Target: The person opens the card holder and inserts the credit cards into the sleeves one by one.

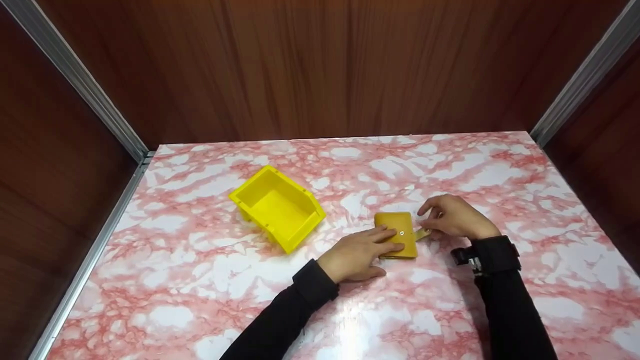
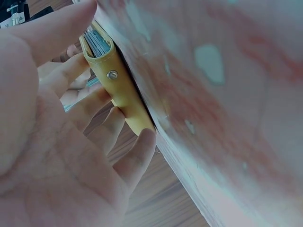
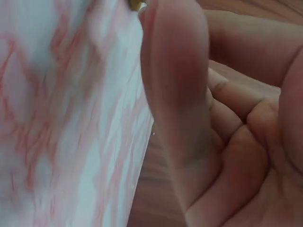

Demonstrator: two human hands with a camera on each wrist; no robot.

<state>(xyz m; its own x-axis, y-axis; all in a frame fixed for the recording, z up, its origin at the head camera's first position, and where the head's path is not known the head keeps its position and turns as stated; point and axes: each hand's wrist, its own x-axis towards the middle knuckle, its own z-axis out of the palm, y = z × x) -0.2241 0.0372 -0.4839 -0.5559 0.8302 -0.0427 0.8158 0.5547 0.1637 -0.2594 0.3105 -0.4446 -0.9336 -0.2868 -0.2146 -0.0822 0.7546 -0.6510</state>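
Note:
A mustard-yellow wallet (image 1: 396, 220) lies flat on the table, a round metal snap on its upper face. My left hand (image 1: 357, 255) rests on its left half, fingers stretched across the cover. In the left wrist view, the wallet's spine (image 2: 124, 97) carries a metal stud, and a stack of card sleeves (image 2: 97, 43) shows at its end. From the right edge sticks out a short strap (image 1: 422, 233), whose end my right hand (image 1: 452, 218) pinches between thumb and fingers. Only a sliver of yellow shows past the thumb (image 3: 175, 80) in the right wrist view.
A bright yellow plastic bin (image 1: 280, 207), hollow side up, stands left of the wallet. The table (image 1: 200, 300) has a pink-and-white marbled top. Dark wood panels (image 1: 320, 70) with metal corner posts (image 1: 582, 75) enclose it at the back and sides.

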